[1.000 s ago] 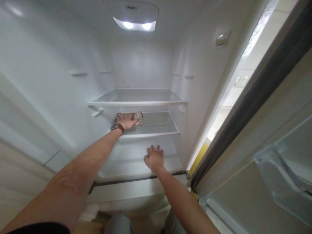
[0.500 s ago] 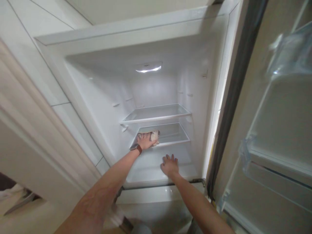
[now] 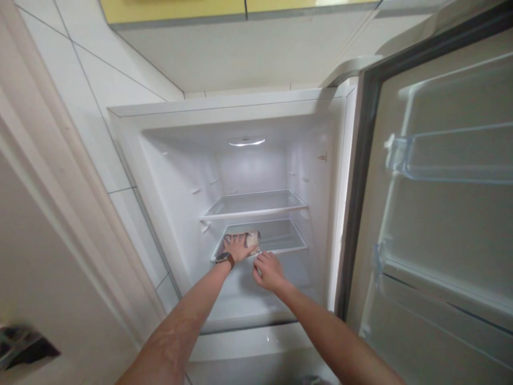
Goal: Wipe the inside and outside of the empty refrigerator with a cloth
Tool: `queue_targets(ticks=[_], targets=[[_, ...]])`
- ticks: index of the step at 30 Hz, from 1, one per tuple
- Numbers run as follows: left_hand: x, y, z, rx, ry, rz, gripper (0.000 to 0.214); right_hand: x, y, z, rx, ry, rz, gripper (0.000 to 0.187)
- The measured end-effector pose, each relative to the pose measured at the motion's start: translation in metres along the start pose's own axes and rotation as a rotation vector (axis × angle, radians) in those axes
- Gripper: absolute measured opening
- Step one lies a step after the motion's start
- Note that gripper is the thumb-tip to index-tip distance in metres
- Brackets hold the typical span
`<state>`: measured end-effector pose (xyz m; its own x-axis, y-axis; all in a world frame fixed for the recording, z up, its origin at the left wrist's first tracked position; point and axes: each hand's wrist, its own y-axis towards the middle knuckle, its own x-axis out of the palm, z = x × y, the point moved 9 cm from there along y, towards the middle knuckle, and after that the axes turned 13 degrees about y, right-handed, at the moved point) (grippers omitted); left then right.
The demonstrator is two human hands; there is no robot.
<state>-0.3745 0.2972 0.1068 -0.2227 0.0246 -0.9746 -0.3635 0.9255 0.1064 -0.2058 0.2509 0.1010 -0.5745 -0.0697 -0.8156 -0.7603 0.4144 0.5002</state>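
Inside an open white fridge, my left hand [image 3: 237, 248] presses a folded patterned cloth [image 3: 252, 241] down on the left part of the lower glass shelf [image 3: 280, 233]. Its fingers spread over the cloth and the thumb lies along its right side. A watch with a brown strap [image 3: 225, 260] is on that wrist. Close to the cloth's right corner, my right hand [image 3: 270, 271] is at the shelf's front edge with its fingers curled in. Whether those fingers grip the edge or the cloth cannot be made out.
Another glass shelf [image 3: 260, 203] sits just above. The fridge door [image 3: 441, 224] stands open on the right, with clear door racks [image 3: 460, 174]. A lit lamp [image 3: 246, 141] is at the fridge ceiling. Yellow cabinets [image 3: 176, 10] hang overhead; a pale door frame [image 3: 80, 160] borders the left.
My right hand has risen from above the fridge floor to the lower shelf's front edge, and its spread fingers have curled. My left hand stays on the cloth. The view has tilted up.
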Motion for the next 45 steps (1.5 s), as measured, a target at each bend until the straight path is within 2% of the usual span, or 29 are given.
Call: queue_targets(ticks=[2,4,7,10,14,20,23,28,33,36,40,45], targets=[[0.000,-0.002,0.000,0.001,-0.006,-0.005,0.101,-0.030,0.023,0.012,0.081,-0.054,0.072,0.023],[0.000,-0.003,0.000,0.003,-0.013,-0.011,0.099,-0.047,0.036,0.038,0.238,-0.109,0.107,0.025],[-0.002,-0.003,0.001,0.014,-0.019,0.007,0.101,-0.043,0.039,0.071,0.388,-0.159,0.081,0.030],[-0.002,0.002,0.001,0.038,-0.037,0.016,0.101,-0.029,0.036,0.086,0.419,-0.194,0.067,0.033],[-0.002,0.014,-0.001,0.045,-0.068,-0.006,0.095,-0.021,0.040,0.089,0.417,-0.214,0.023,0.039],[0.000,0.025,-0.001,0.038,-0.059,-0.008,0.080,-0.017,0.053,0.091,0.331,-0.193,-0.108,0.041],[0.000,0.026,0.000,0.054,-0.051,0.015,0.078,-0.013,0.054,0.098,0.340,-0.160,-0.112,0.052],[0.000,0.030,-0.002,0.090,-0.057,0.053,0.088,-0.004,0.054,0.104,0.371,-0.127,-0.166,0.057],[0.007,0.033,-0.001,0.126,-0.041,0.017,0.101,-0.007,0.054,0.100,0.337,-0.134,-0.186,0.060],[0.006,0.025,0.001,0.144,-0.042,0.005,0.105,-0.009,0.054,0.100,0.330,-0.131,-0.191,0.061],[0.001,0.002,0.006,0.193,-0.068,-0.001,0.107,-0.007,0.053,0.101,0.338,-0.124,-0.190,0.061],[-0.002,-0.033,0.011,0.322,-0.005,-0.004,0.133,-0.006,0.052,0.101,0.336,-0.107,-0.168,0.061]])
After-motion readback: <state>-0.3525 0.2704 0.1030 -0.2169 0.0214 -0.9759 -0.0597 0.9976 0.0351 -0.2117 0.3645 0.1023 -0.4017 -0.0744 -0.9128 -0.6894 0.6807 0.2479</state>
